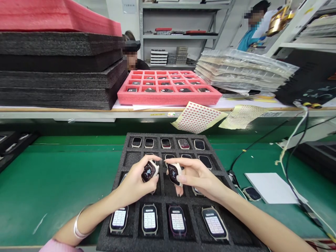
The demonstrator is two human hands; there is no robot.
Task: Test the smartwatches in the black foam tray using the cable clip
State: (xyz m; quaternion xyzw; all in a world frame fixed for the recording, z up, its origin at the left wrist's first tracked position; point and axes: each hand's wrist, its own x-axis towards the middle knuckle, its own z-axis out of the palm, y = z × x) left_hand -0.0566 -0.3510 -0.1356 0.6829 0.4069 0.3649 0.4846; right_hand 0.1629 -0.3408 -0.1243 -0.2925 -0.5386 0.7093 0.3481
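My left hand (135, 182) holds a small white-cased watch body (149, 170) with a dark lit screen. My right hand (196, 176) holds a second watch body (174, 173) of the same kind, screen tilted toward me. Both hands hover over the middle of a black foam tray (131, 159) with square cells. The tray's far row holds several watch bodies (166, 143) with dark screens. Its near row holds several watch bodies (149, 218) showing lit white keypad screens. Some middle cells are hidden by my hands.
The tray lies on a green conveyor belt (65, 175). A loose watch body (252, 193), a white sheet (273, 188) and cables (294, 154) lie at the right. On the shelf beyond are a pink foam tray (168, 98), stacked black foam (60, 70), plastic trays (241, 70) and sticker sheets (196, 117). Two other people are behind.
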